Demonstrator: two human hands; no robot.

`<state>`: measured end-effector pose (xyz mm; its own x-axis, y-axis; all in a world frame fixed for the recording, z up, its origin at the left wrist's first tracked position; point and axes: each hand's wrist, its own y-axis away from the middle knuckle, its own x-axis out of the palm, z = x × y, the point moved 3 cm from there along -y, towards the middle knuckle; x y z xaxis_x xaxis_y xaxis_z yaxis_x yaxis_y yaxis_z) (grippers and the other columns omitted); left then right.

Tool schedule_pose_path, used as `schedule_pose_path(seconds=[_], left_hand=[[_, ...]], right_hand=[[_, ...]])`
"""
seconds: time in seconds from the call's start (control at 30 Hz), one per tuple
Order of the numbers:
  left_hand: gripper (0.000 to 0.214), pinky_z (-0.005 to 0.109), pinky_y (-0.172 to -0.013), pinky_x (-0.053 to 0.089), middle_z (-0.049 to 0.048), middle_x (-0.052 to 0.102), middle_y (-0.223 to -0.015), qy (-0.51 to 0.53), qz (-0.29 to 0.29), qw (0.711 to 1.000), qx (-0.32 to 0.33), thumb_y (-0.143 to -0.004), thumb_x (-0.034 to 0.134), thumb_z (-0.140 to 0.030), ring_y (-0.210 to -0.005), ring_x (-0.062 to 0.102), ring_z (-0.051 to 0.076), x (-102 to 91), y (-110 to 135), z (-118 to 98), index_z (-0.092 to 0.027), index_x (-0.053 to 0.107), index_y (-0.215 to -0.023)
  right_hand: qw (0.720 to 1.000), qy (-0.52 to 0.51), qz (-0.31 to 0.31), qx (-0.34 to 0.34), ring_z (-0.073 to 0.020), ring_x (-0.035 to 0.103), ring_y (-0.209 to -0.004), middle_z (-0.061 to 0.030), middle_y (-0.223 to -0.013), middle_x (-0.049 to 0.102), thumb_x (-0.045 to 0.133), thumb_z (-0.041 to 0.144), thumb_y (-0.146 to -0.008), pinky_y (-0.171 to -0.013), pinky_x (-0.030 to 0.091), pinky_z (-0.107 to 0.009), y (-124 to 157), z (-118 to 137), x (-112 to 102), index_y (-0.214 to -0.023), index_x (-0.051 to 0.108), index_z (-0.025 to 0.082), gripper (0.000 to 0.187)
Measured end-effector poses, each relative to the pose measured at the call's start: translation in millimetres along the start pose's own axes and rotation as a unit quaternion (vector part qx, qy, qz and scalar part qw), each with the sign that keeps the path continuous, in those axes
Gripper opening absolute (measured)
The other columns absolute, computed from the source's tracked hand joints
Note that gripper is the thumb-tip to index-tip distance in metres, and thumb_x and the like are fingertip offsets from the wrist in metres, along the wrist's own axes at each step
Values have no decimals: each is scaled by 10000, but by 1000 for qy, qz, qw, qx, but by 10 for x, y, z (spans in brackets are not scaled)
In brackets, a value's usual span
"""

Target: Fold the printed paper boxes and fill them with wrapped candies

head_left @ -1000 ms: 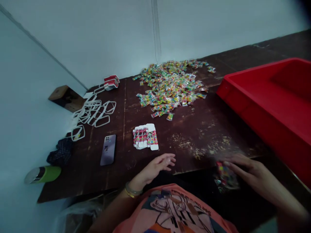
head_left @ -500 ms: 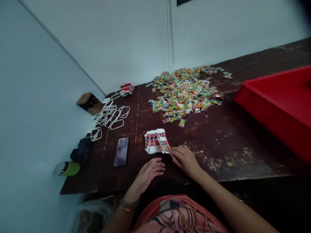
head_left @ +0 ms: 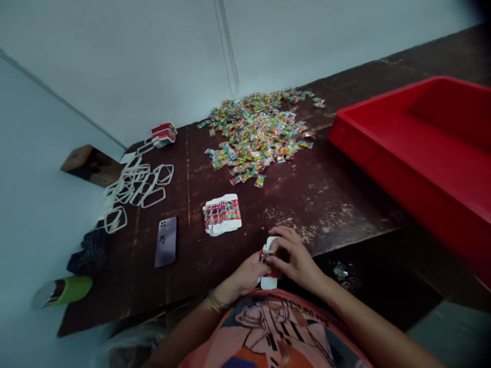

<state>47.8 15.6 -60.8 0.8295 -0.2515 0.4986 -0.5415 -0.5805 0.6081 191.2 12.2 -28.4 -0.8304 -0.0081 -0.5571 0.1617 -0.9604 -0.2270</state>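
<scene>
A small printed carton [head_left: 269,282], red and white with pale flaps, is held upright between my two hands close to my body, at the table's front edge. My left hand [head_left: 248,272] grips its left side with thumb and fingers. Curled over the right side and upper part of the same carton is my right hand [head_left: 290,255]; its fingers hide some of the print. A fanned stack of flat cartons [head_left: 222,214] in the same colours lies on the dark table [head_left: 184,271], ahead and to the left of my hands.
A heap of small candy packets [head_left: 261,130] spreads at the back. To the right stands a red tray [head_left: 368,145]. At left lie a phone [head_left: 166,242], white loops [head_left: 153,197], a green-banded bottle [head_left: 74,289], dark cloth [head_left: 89,252], a brown box [head_left: 92,166] and red-white bundles [head_left: 164,134].
One carton has come off the stack and is now in both hands near my body. My left hand has closed on it. The view has turned to the right.
</scene>
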Motion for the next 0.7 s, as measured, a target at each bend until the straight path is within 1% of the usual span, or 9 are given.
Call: schedule_pose_path(seconds=[0.1,0.17,0.23,0.3,0.37,0.47,0.53,0.6,0.7], left_hand=[[364,233,-600,421,-28,579,-685,-20,-21,1000,9,-570,747,-179,-576,530,95,-29,33,-69,-146,600,-902],[358,253,-636,450,4,617,-728,-66,48,997,-10,-586,755,-203,-633,585,129,15,89,-171,-142,611,-908],[309,270,-657,463,45,650,-758,-133,147,979,-42,-624,755,-261,-683,613,163,81,161,-258,-127,631,-874],[294,262,-615,449,53,655,-719,-193,175,964,-45,-658,741,-352,-640,597,159,98,195,-292,-115,642,-802],[333,236,-538,400,18,612,-625,-237,102,966,1,-661,732,-429,-547,534,124,47,162,-260,-117,625,-709],[369,215,-504,357,-12,551,-584,-278,-17,958,74,-690,703,-470,-518,469,97,-57,84,-103,-115,605,-665],[337,219,-547,394,-8,577,-658,-285,-61,950,115,-731,679,-443,-577,506,112,-107,67,-12,-121,622,-810],[400,235,-629,438,-3,599,-767,-294,-93,936,169,-771,657,-384,-663,554,129,-137,99,7,-154,563,-1084],[529,250,-722,449,-2,587,-837,-354,-93,903,227,-818,612,-319,-730,566,131,-141,196,-37,-208,423,-1299]], right_hand=[[995,-55,80,9,-291,427,-1231,-102,-1271,538,650,290,-810,-1017,335,-511,-96,56,-19,-780,638,198,97],[977,-140,162,21,-259,495,-1162,-85,-1228,557,637,332,-824,-988,385,-469,-185,47,-82,-731,646,189,170],[930,-248,271,20,-212,563,-1051,-61,-1155,582,636,388,-823,-921,451,-394,-257,28,-143,-696,649,181,243],[891,-318,325,15,-190,576,-996,-43,-1073,600,646,417,-811,-891,465,-352,-290,-4,-190,-679,651,175,276],[891,-343,297,31,-183,575,-951,-34,-997,608,655,420,-805,-872,462,-332,-270,-63,-190,-686,656,171,276],[916,-319,221,102,-160,573,-788,-20,-866,616,602,418,-846,-741,475,-285,-105,-147,-86,-801,666,174,256],[934,-285,161,147,-154,566,-738,-13,-842,628,570,400,-869,-692,471,-269,45,-164,-17,-927,635,190,227],[942,-269,94,177,-163,578,-780,-15,-902,643,596,371,-856,-725,476,-277,178,-155,13,-1075,560,222,268],[918,-322,38,228,-150,585,-728,0,-860,644,630,370,-836,-683,481,-263,329,-160,44,-1249,428,258,473]])
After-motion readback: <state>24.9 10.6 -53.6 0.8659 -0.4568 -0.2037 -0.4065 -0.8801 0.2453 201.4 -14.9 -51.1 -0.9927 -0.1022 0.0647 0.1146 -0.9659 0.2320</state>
